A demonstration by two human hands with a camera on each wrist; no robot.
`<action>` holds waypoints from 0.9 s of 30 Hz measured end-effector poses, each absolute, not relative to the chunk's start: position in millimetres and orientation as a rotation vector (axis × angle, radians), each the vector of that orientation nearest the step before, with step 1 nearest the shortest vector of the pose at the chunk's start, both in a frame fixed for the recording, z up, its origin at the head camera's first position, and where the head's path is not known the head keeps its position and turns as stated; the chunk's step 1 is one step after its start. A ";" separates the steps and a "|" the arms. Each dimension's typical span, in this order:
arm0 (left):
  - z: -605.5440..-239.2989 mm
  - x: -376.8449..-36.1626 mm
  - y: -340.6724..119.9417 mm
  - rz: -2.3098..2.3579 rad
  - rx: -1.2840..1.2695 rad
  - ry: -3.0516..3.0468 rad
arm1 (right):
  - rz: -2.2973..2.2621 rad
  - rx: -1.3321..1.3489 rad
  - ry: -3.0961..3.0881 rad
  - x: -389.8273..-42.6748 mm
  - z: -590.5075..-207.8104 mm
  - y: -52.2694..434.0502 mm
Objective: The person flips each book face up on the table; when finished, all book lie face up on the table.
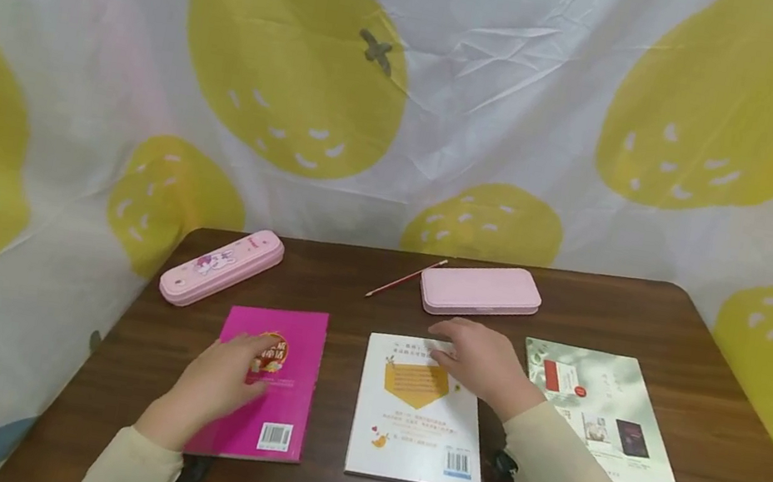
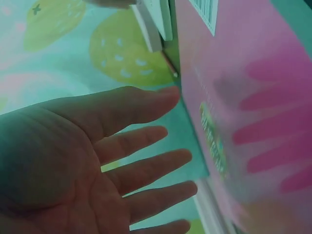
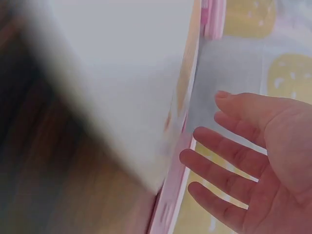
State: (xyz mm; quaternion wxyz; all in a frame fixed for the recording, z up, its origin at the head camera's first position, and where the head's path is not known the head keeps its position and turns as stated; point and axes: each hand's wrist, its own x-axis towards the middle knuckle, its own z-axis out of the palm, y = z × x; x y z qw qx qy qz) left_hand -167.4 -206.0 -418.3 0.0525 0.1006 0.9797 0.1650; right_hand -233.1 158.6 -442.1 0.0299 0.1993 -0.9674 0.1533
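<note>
Our left hand (image 1: 215,383) lies flat, fingers straight, over the magenta book (image 1: 273,383). Our right hand (image 1: 481,363) rests open on the white book (image 1: 414,422), which lies closed.

White book (image 3: 122,73) blurred at the right wrist, pink book's (image 2: 253,122) cover print smeared

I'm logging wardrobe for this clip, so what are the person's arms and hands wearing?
Both arms wear long, pale cream sleeves reaching the wrists. The left hand and right hand are bare, with no gloves or rings visible. A small black device, partly hidden, sits under each wrist.
</note>
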 end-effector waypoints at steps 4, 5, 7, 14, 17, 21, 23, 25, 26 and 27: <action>-415.0 -163.0 -215.5 0.520 0.230 2.995 | 0.560 0.631 -3.015 -241.6 -446.9 138.4; -414.6 -161.5 -218.6 0.516 0.210 3.000 | 0.581 0.632 -3.032 -243.3 -448.2 133.5; -414.9 -159.1 -224.6 0.497 0.189 3.005 | 0.613 0.646 -3.052 -246.3 -449.9 124.6; -422.7 -150.5 -244.5 0.437 0.132 2.963 | 0.655 0.748 -3.044 -251.6 -450.7 98.7; -426.6 -146.1 -250.8 0.420 0.110 2.947 | 0.660 0.819 -3.047 -252.6 -450.8 88.1; -430.5 -140.4 -258.0 0.413 0.093 2.950 | 0.671 0.894 -3.046 -254.9 -450.5 74.5; -431.4 -137.8 -261.7 0.422 0.092 2.956 | 0.682 0.925 -3.045 -256.5 -450.0 68.1; -432.1 -135.4 -265.5 0.431 0.093 2.955 | 0.690 0.949 -3.046 -258.2 -450.0 62.1; -432.3 -134.6 -267.5 0.449 0.102 2.952 | 0.699 0.954 -3.050 -259.0 -450.2 59.3; -432.8 -133.8 -269.5 0.468 0.102 2.942 | 0.701 0.956 -3.057 -259.8 -450.5 56.8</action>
